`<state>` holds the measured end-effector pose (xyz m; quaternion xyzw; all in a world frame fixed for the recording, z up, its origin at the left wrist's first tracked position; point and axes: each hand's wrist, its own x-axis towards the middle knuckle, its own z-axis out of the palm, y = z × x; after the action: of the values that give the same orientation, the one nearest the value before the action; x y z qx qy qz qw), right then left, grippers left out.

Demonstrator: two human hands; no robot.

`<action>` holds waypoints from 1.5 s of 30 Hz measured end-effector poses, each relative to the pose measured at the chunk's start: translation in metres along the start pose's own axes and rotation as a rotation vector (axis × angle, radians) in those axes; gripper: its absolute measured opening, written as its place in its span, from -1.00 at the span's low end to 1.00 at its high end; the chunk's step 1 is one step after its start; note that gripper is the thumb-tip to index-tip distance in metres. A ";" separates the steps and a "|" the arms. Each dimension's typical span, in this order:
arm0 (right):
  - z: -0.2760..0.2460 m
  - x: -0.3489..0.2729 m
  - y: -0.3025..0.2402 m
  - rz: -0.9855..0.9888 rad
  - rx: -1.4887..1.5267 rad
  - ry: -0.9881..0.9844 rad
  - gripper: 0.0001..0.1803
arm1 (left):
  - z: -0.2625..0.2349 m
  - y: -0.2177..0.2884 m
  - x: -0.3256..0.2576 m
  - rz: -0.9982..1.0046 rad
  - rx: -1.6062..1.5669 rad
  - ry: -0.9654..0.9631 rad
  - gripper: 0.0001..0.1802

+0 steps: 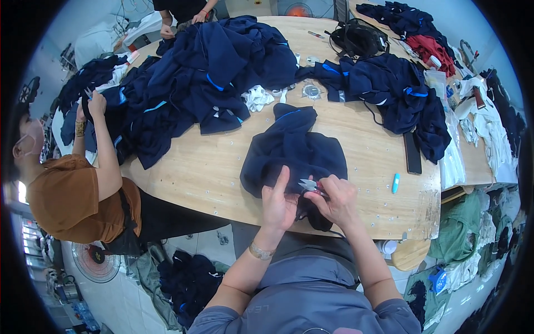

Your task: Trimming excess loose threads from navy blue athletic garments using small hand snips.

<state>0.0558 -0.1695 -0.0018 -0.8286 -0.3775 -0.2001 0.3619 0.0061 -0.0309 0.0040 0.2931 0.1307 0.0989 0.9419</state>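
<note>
A navy garment (pixel 297 146) with a blue trim line lies bunched on the table edge in front of me. My right hand (pixel 337 200) is closed round a pair of small thread snips (pixel 313 187) with red handles, their silver blades pointing left and slightly parted. Just left of the blades is my left hand (pixel 280 205), its thumb stretched upward and its bare palm showing. The left hand's other fingers are mostly hidden against the cloth. Part of the garment hangs between my hands toward my lap.
A large heap of navy garments (pixel 189 78) covers the far left of the wooden table (pixel 222 172). Another navy pile (pixel 384 83), a black phone (pixel 413 153) and a light-blue marker-like object (pixel 395 182) are on the right. A person in brown (pixel 83 195) works at the left; another stands across.
</note>
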 end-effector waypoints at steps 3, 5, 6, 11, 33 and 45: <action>-0.002 0.002 -0.002 0.003 -0.022 -0.016 -0.62 | 0.001 -0.002 -0.001 0.029 0.049 0.012 -0.73; -0.003 0.004 -0.001 -0.025 -0.046 -0.024 -0.61 | 0.001 -0.003 0.000 0.048 0.045 0.012 -0.74; -0.004 0.004 0.000 -0.052 -0.071 -0.032 -0.61 | 0.001 -0.004 0.001 0.065 0.040 0.012 -0.76; -0.004 0.001 0.006 -0.068 -0.076 -0.004 -0.61 | 0.003 -0.004 0.000 0.107 0.049 0.022 -0.79; 0.001 0.003 0.004 -0.012 0.055 -0.011 -0.57 | 0.002 -0.005 0.002 0.134 0.083 0.054 -0.89; -0.003 0.003 0.009 -0.067 0.024 0.011 -0.57 | 0.003 -0.004 0.001 0.141 0.100 0.034 -0.85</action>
<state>0.0647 -0.1743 -0.0021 -0.8100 -0.4055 -0.2121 0.3667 0.0081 -0.0352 0.0038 0.3467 0.1304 0.1632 0.9144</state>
